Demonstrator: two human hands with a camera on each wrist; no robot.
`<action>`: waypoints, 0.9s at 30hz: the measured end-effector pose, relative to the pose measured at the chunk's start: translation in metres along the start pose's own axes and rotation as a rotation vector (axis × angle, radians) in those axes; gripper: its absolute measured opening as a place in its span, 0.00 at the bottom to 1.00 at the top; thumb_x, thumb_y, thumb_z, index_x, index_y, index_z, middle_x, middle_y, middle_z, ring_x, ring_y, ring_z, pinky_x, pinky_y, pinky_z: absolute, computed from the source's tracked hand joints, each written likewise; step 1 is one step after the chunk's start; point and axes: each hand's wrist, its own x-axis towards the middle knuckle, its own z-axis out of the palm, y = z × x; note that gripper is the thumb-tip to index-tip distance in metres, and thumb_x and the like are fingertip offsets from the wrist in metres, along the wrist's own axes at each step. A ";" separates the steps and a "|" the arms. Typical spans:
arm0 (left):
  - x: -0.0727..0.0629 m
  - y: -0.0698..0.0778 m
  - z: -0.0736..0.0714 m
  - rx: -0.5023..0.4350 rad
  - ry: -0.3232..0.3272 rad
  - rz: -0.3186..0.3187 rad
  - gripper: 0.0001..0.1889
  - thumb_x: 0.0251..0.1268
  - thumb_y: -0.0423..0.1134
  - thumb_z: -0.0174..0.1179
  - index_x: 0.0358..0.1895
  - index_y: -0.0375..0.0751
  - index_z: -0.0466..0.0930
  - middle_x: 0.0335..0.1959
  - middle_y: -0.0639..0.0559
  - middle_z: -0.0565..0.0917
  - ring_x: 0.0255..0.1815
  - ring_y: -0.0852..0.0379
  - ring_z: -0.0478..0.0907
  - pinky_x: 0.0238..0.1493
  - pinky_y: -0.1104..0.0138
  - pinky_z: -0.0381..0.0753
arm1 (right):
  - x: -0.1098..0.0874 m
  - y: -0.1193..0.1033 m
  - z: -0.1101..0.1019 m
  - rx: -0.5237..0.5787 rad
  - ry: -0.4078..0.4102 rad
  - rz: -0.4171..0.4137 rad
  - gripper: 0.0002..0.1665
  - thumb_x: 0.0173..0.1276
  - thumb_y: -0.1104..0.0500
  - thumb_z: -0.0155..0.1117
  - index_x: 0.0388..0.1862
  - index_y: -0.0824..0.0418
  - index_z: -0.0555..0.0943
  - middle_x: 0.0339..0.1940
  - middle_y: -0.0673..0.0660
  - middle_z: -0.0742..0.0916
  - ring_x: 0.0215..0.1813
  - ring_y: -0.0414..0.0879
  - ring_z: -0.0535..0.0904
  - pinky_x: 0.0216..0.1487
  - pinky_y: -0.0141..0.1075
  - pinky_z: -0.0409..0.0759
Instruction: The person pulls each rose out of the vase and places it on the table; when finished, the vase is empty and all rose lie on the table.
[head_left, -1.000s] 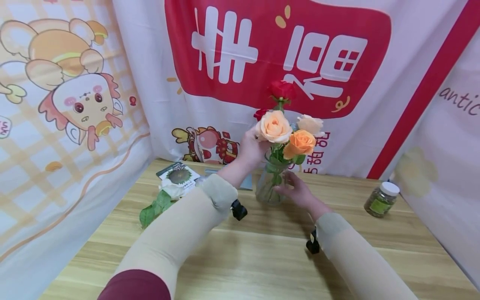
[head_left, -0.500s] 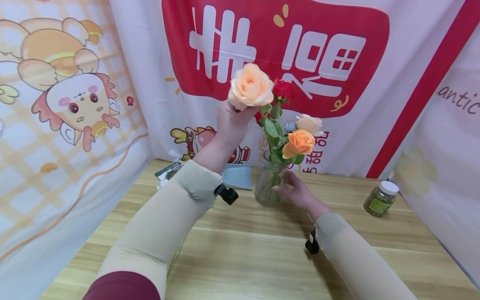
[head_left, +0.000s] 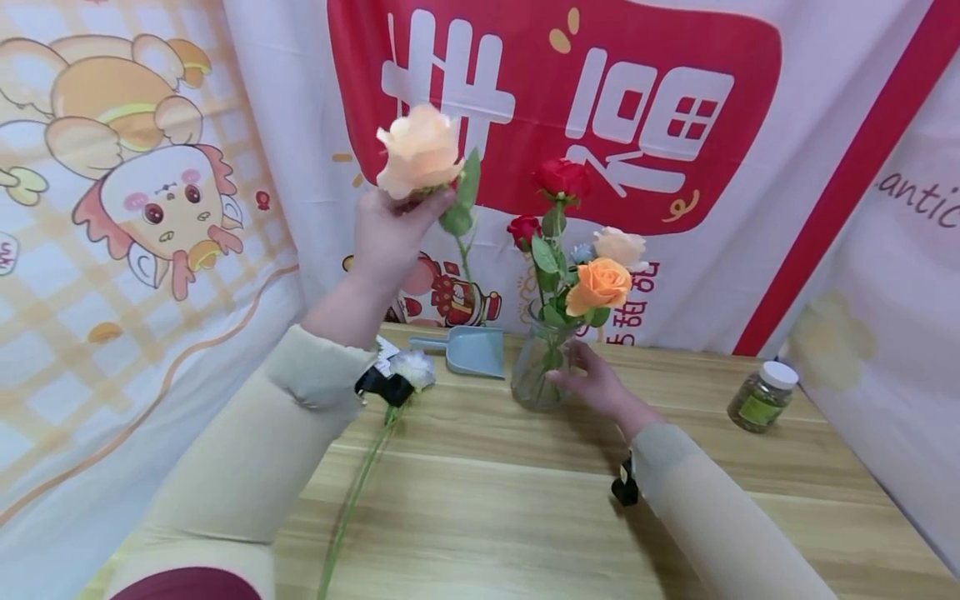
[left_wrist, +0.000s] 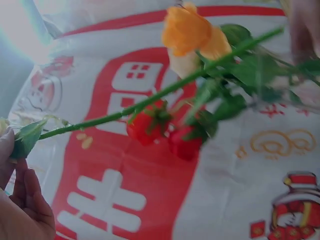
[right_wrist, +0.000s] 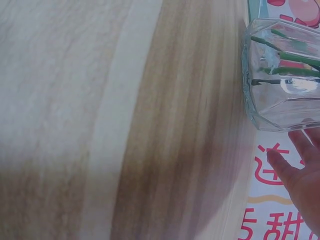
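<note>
My left hand (head_left: pixel 390 237) pinches a peach rose (head_left: pixel 420 154) just under its bloom, up in the air left of the vase. Its green stem (left_wrist: pixel 135 106) stretches across the left wrist view, overlapping the other flowers. A clear glass vase (head_left: pixel 534 379) stands upright on the table with red roses (head_left: pixel 562 179), an orange rose (head_left: pixel 600 285) and a pale rose (head_left: pixel 620 247) in it. Beside the vase is my right hand (head_left: pixel 598 387); in the right wrist view its fingers (right_wrist: pixel 302 145) are extended and spread, with fingertips right at the glass.
A light blue dustpan (head_left: pixel 476 352) lies behind and left of the vase. A pale flower (head_left: pixel 412 368) with a long stem lies on the table (head_left: pixel 480 508) at left. A white-lidded jar (head_left: pixel 763 398) stands at right. Printed cloth (head_left: pixel 465 208) hangs behind.
My left hand has lifted the peach rose up out of the bunch and carried it left, away from the vase. My right hand has stayed beside the vase.
</note>
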 end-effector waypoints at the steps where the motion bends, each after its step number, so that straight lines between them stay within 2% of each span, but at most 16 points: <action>1: -0.001 -0.006 -0.007 0.029 -0.007 -0.061 0.22 0.65 0.32 0.66 0.62 0.37 0.77 0.58 0.47 0.80 0.58 0.50 0.77 0.59 0.61 0.77 | 0.000 0.000 0.000 -0.001 0.000 0.003 0.47 0.64 0.43 0.71 0.75 0.58 0.62 0.70 0.63 0.72 0.70 0.61 0.66 0.64 0.53 0.71; 5: -0.016 -0.024 -0.027 0.164 -0.046 -0.348 0.23 0.65 0.39 0.68 0.62 0.39 0.79 0.60 0.49 0.80 0.60 0.52 0.76 0.62 0.59 0.74 | 0.001 0.001 -0.001 -0.010 0.004 0.011 0.47 0.63 0.43 0.71 0.75 0.57 0.62 0.71 0.62 0.72 0.70 0.60 0.66 0.64 0.52 0.71; 6: -0.021 -0.031 -0.030 0.209 -0.070 -0.394 0.22 0.65 0.40 0.68 0.61 0.38 0.80 0.60 0.48 0.80 0.60 0.52 0.76 0.62 0.58 0.73 | 0.001 0.001 -0.001 -0.011 0.004 0.008 0.47 0.64 0.43 0.71 0.75 0.57 0.62 0.71 0.62 0.72 0.70 0.61 0.66 0.64 0.52 0.71; 11: -0.044 -0.070 -0.039 0.421 -0.206 -0.519 0.19 0.64 0.40 0.68 0.54 0.31 0.83 0.52 0.41 0.84 0.53 0.48 0.79 0.57 0.56 0.77 | 0.002 0.001 -0.001 -0.004 0.004 -0.008 0.47 0.64 0.44 0.71 0.75 0.58 0.62 0.70 0.63 0.72 0.70 0.61 0.66 0.64 0.53 0.71; 13: -0.054 -0.086 -0.040 0.509 -0.252 -0.571 0.17 0.63 0.41 0.69 0.48 0.31 0.85 0.45 0.40 0.86 0.47 0.46 0.81 0.50 0.57 0.81 | 0.002 0.001 0.000 0.001 0.004 -0.009 0.47 0.64 0.44 0.71 0.76 0.58 0.62 0.70 0.64 0.72 0.70 0.62 0.66 0.64 0.53 0.71; 16: -0.070 -0.109 -0.038 0.663 -0.316 -0.640 0.14 0.61 0.44 0.70 0.37 0.34 0.86 0.35 0.44 0.86 0.36 0.48 0.80 0.38 0.62 0.81 | 0.001 0.002 0.000 0.002 0.005 -0.009 0.47 0.64 0.44 0.72 0.75 0.59 0.62 0.70 0.64 0.72 0.70 0.62 0.67 0.64 0.53 0.71; 19: -0.086 -0.130 -0.038 0.818 -0.392 -0.680 0.15 0.59 0.45 0.71 0.27 0.36 0.84 0.29 0.48 0.84 0.30 0.51 0.76 0.31 0.63 0.77 | 0.001 0.001 0.002 0.003 0.008 -0.009 0.47 0.63 0.44 0.72 0.75 0.59 0.62 0.70 0.64 0.73 0.70 0.62 0.67 0.64 0.52 0.71; 22: -0.100 -0.147 -0.037 0.944 -0.488 -0.682 0.17 0.58 0.45 0.72 0.21 0.37 0.81 0.26 0.49 0.81 0.27 0.53 0.73 0.29 0.62 0.75 | 0.002 0.002 0.002 0.007 0.008 -0.006 0.47 0.63 0.45 0.72 0.75 0.59 0.62 0.70 0.63 0.73 0.70 0.61 0.67 0.64 0.52 0.71; 25: -0.113 -0.162 -0.037 1.009 -0.567 -0.621 0.16 0.57 0.43 0.72 0.20 0.37 0.78 0.26 0.48 0.79 0.26 0.52 0.72 0.30 0.61 0.74 | 0.002 0.002 0.002 0.008 0.006 -0.004 0.47 0.64 0.45 0.72 0.75 0.59 0.62 0.71 0.63 0.72 0.70 0.61 0.66 0.64 0.52 0.71; 27: -0.119 -0.164 -0.035 1.013 -0.597 -0.594 0.14 0.58 0.41 0.71 0.23 0.38 0.77 0.27 0.47 0.78 0.28 0.51 0.73 0.32 0.61 0.75 | 0.002 0.002 0.002 0.007 0.005 -0.003 0.47 0.64 0.45 0.72 0.75 0.59 0.62 0.71 0.64 0.72 0.70 0.62 0.66 0.64 0.53 0.71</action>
